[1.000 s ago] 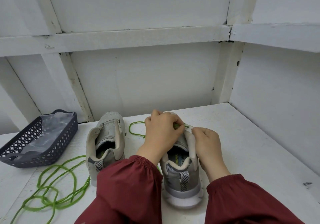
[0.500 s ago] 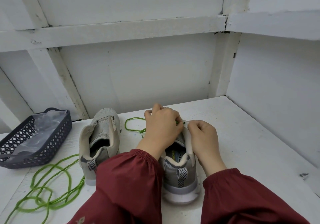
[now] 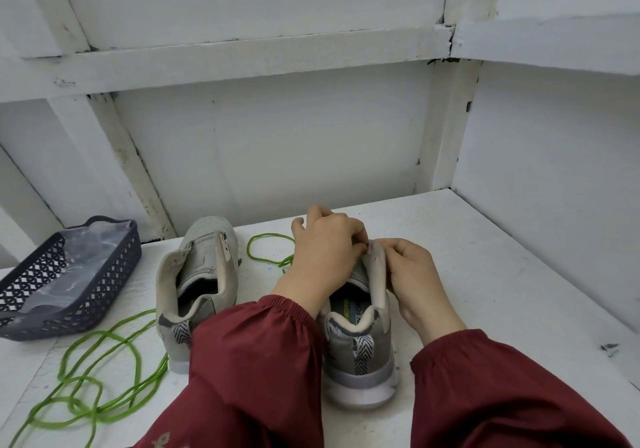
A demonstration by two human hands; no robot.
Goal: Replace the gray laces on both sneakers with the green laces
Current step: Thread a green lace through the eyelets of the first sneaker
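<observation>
Two grey sneakers stand heels toward me on the white table. The left sneaker (image 3: 199, 284) has no lace and nothing touches it. Both hands work at the right sneaker (image 3: 360, 336). My left hand (image 3: 325, 253) curls over its tongue, fingertips pinched at the right eyelet flap. My right hand (image 3: 412, 274) pinches that flap's top edge from the outside. A loop of green lace (image 3: 266, 250) trails out from under my left hand; its end is hidden there. A second green lace (image 3: 93, 375) lies coiled at the front left.
A dark plastic basket (image 3: 20, 323) holding a clear plastic bag stands at the far left. White walls close in the table (image 3: 502, 284) at the back and right.
The green lace seen between my fingers a second ago is now covered by my left hand. My right hand has shifted slightly up the flap. The camera tilted, so the scene sits lower.
</observation>
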